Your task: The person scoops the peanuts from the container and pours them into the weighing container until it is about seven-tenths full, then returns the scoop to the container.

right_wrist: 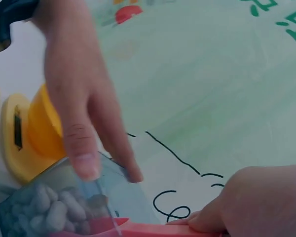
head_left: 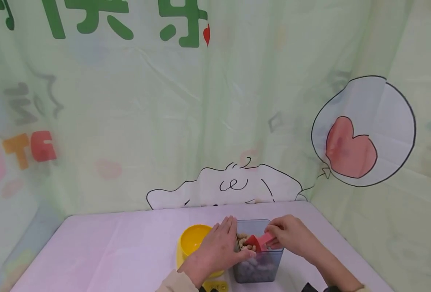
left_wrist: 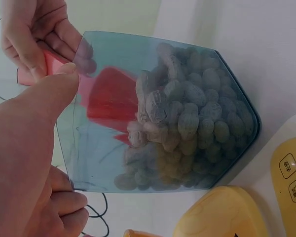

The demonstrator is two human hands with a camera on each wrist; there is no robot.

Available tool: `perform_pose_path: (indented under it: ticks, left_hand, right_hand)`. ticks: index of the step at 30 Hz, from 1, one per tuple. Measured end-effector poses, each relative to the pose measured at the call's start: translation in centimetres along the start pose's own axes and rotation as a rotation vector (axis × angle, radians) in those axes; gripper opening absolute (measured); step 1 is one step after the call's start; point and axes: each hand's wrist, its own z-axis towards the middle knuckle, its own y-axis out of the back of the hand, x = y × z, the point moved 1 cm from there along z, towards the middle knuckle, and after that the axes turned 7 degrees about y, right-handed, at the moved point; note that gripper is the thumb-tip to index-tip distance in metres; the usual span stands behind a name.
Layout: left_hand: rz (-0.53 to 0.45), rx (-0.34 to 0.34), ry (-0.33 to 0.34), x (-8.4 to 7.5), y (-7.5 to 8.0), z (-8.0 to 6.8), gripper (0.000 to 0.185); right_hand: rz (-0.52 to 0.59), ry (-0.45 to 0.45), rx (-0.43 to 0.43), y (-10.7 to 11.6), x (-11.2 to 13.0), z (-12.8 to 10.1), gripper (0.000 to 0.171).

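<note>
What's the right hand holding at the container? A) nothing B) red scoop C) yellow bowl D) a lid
B: the right hand pinches the handle of the red scoop, whose bowl sits among the peanuts inside the clear container, while the left hand steadies the container's rim.

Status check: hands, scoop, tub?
Left hand holds tub steady by its rim. Right hand grips red scoop, scoop down in the peanuts. Yellow bowl sits left of tub, nothing blocking.
</note>
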Motion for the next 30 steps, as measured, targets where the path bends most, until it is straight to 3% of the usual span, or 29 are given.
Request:
perform_pose_path:
  ticks: [8,16,30]
  left_hand:
    - [0.023,0.000,-0.008,-0.2,-0.3,-0.2,0.105]
    - [0.008,0.002,-0.010,-0.1,0.0,-0.1,0.103]
    - [0.032,-0.014,-0.003,-0.1,0.0,-0.1,0.102]
  right_hand:
    - [0.251,-0.009,0.130,1.1,-2.0,-0.4,0.029]
    - [0.228,-0.002,0.109,0.2,-1.0,-0.4,0.027]
    - [0.419,-0.053,0.087,1.1,-2.1,-0.8,0.034]
